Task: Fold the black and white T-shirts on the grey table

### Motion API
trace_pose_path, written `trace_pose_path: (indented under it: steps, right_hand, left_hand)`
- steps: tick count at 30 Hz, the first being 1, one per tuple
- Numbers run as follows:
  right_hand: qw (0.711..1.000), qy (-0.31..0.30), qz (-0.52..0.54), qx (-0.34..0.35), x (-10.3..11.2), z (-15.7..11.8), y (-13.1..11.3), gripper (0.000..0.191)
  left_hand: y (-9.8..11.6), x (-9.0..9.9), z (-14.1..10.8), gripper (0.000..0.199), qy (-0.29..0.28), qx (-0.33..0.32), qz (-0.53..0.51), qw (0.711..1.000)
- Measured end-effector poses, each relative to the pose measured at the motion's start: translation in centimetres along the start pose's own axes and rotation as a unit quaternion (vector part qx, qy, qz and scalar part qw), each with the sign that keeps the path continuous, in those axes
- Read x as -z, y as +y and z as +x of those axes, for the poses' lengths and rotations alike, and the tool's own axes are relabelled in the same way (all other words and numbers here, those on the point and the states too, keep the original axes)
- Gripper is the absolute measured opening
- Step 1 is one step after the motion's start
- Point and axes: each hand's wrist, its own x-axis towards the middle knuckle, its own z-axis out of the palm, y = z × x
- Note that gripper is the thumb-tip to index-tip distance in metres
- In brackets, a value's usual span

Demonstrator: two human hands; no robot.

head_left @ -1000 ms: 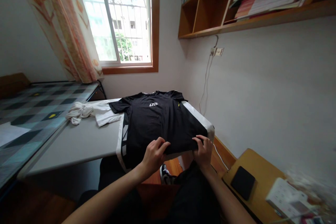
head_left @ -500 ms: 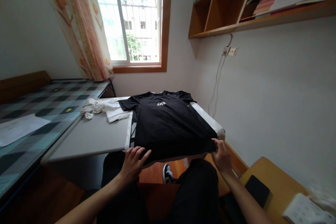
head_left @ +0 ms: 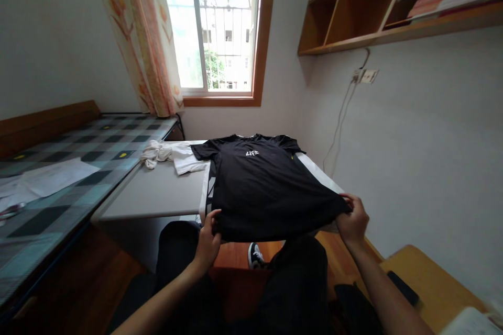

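A black T-shirt with small white lettering lies spread over a table, its collar toward the window and its hem toward me. My left hand pinches the hem's left corner near the table's front edge. The right corner of the hem is gripped by my right hand, which pulls the cloth out past the table's right side. A white cloth strip shows under the shirt along both sides. White folded fabric and a crumpled pale cloth lie left of the shirt's sleeve.
On the left stands a bed with a checked cover and papers on it. A wooden shelf hangs at the upper right. Beside my right arm is a yellowish wooden surface with a dark phone. A window is ahead.
My left fingers have closed on the hem's left corner. My right hand has drawn its corner outward to the right and slightly up, stretching the hem. The view has shifted a little.
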Motion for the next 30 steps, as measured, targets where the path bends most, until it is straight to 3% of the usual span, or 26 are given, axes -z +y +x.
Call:
trace_pose_path:
  steps: [7,11,15,19,22,27,30]
  right_hand:
    - [0.996,-0.058,-0.062,0.03,0.6,-1.4,2.6,0.028]
    - [0.995,-0.076,-0.061,0.009,1.0,-1.3,2.6,0.035]
    - [0.997,-0.05,-0.064,-0.001,1.1,-2.1,2.3,0.046]
    - [0.979,-0.156,-0.122,-0.047,0.7,-4.0,3.3,0.051]
    - [0.967,-0.199,-0.145,-0.056,0.6,-4.3,4.0,0.051]
    - [0.972,-0.17,-0.152,-0.048,1.3,-3.2,4.6,0.046]
    - [0.934,-0.248,-0.251,-0.049,1.5,-3.6,5.6,0.036]
  left_hand:
    - [-1.5,0.2,-1.3,0.044,-0.018,-0.002,0.062,0.998]
    - [-0.3,1.5,-1.6,0.041,0.06,-0.08,0.128,0.987]
    - [1.7,3.1,-1.9,0.038,0.133,-0.185,0.175,0.958]
    - [2.4,3.9,-2.6,0.033,0.145,-0.224,0.223,0.938]
    - [2.4,4.1,-3.0,0.029,0.135,-0.231,0.235,0.934]
    - [1.2,3.5,-3.4,0.03,0.122,-0.187,0.235,0.946]
    - [-0.7,2.9,-3.9,0.03,0.081,-0.139,0.248,0.955]
